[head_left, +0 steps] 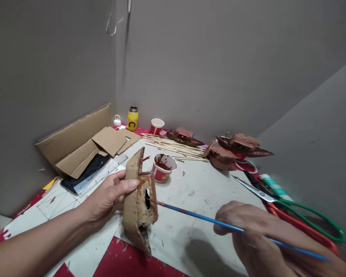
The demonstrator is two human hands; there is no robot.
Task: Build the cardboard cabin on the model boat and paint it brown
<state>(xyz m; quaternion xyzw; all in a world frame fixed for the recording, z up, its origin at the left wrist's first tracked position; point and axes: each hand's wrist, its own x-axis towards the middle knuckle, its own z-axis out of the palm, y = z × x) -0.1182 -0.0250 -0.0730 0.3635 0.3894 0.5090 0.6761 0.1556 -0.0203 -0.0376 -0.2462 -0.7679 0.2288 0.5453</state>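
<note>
A small cardboard model piece (131,211) with a jagged oval hole is gripped by my left hand (115,190), thumb on its near face. Brown paint smears cover part of that face. My right hand (248,227) pinches a long blue paintbrush (196,215); its brown-stained tip reaches the hole, and whether it goes inside is hard to tell. Just behind the piece stands a red and white paper cup (162,175) with dark reddish-brown paint inside.
Cardboard sheets (75,138), a dark phone-like slab (89,173) and a clear ruler (99,175) lie left. Behind are a yellow bottle (132,120), another cup (156,127), thin sticks (173,147) and brown model boats (243,142). Green-handled scissors (269,198) lie right.
</note>
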